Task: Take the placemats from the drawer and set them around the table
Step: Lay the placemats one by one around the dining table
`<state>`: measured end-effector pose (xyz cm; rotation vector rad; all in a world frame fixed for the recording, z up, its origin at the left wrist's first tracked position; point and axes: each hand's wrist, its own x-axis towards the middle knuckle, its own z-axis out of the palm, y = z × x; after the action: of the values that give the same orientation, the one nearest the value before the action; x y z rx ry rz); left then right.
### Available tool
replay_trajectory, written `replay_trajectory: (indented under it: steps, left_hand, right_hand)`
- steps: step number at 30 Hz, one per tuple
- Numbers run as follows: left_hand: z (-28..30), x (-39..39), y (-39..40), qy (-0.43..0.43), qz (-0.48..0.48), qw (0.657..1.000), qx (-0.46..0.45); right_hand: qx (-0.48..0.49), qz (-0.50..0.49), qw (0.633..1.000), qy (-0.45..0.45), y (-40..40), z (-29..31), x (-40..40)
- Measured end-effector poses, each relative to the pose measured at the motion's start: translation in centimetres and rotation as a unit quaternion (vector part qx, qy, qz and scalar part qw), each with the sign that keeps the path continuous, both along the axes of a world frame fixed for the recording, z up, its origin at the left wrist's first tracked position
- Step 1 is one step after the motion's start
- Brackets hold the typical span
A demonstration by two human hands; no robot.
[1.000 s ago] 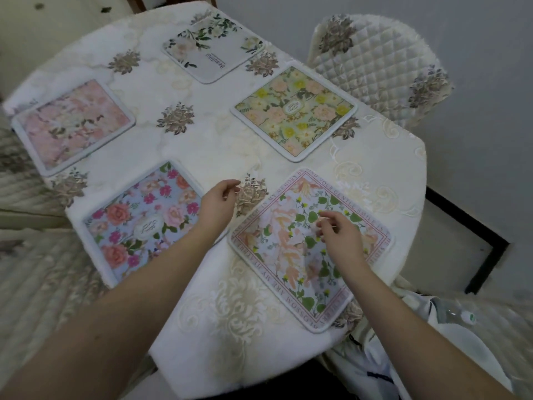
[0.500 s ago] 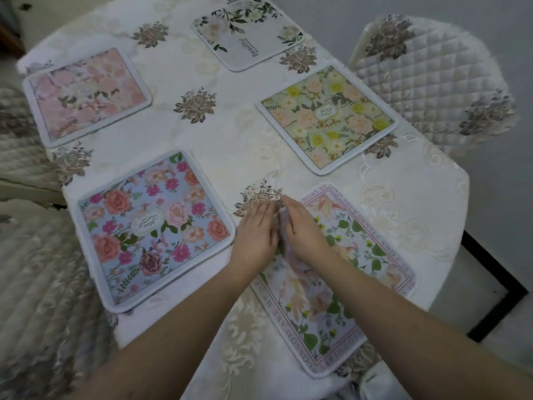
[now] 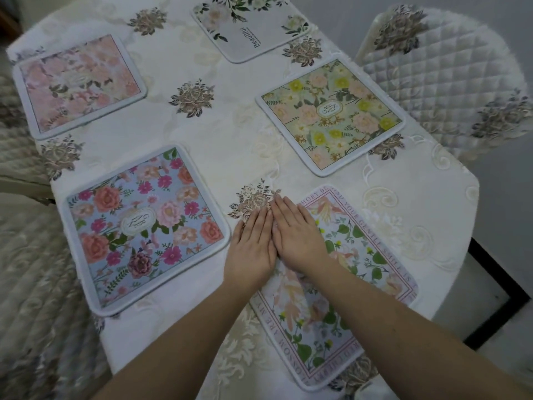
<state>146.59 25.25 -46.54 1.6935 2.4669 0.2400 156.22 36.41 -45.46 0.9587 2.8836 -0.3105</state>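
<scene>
Moved: left hand (image 3: 251, 249) and right hand (image 3: 297, 235) now together, flat, gripping nothing, on bordered placemat (image 3: 354, 278); 5 placemats laid; placing apparently done.

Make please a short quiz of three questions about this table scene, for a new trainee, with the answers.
1. How many placemats lie on the table?
2. True or false: both hands rest flat, side by side, on one corner of the text-bordered placemat.
3. Which placemat lies nearest the quilted chair? A) pink B) blue C) green and yellow

Key
1. Five.
2. True: the left hand and the right hand lie palm down, holding nothing.
3. C, the green and yellow placemat.
</scene>
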Motion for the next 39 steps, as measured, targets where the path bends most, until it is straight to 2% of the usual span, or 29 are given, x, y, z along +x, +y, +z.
replay_trajectory:
  steps: [3,11,13,17,24,32,39]
  left_hand:
    - [0.2,0.2,-0.1,-0.004,0.008,1.0,0.006]
    - [-0.3,-0.1,-0.3,0.012,-0.025,1.0,0.011]
    - [-0.4,-0.1,-0.3,0.013,-0.039,0.999,0.01]
    - [-0.1,0.0,-0.3,0.014,-0.126,0.992,0.008]
    - [0.1,-0.2,-0.1,0.009,-0.135,0.99,-0.033]
    - [0.3,-0.7,-1.0,0.005,-0.138,0.99,-0.044]
    - [0.6,-2.2,-6.2,0.033,-0.116,0.991,-0.066]
  right_hand:
    - [-0.016,-0.04,0.999,0.015,1.1,0.0,0.5]
    - [-0.016,-0.046,0.999,0.02,1.9,0.0,1.2]
    - [-0.014,-0.072,0.997,0.03,3.4,-0.1,2.3]
    - [-0.007,-0.108,0.994,0.028,6.3,-0.2,5.3]
    - [-0.019,-0.207,0.978,0.031,6.6,0.5,7.3]
    - [-0.046,-0.124,0.991,0.033,-2.2,0.1,4.9]
    - [-0.01,-0.114,0.993,0.025,-2.7,-0.2,5.8]
